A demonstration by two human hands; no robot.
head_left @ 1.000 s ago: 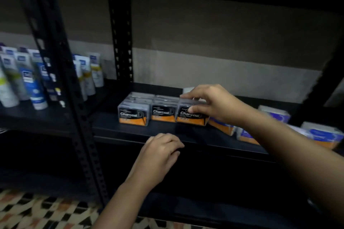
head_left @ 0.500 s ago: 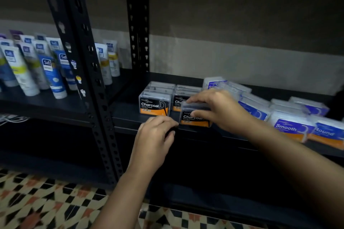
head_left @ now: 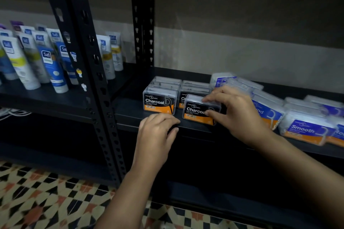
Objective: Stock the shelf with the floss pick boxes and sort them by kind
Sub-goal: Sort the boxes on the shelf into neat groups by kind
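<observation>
Black-orange Charcoal box (head_left: 200, 110) pinched in right hand (head_left: 236, 115), long axis along shelf (head_left: 130, 109) edge; its slot lies behind. Left hand (head_left: 157, 133) curled, empty.

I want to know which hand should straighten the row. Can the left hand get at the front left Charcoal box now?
Probably yes. The left hand rests on the shelf edge just below the Charcoal box, holds nothing, and nothing stands between them.
</observation>
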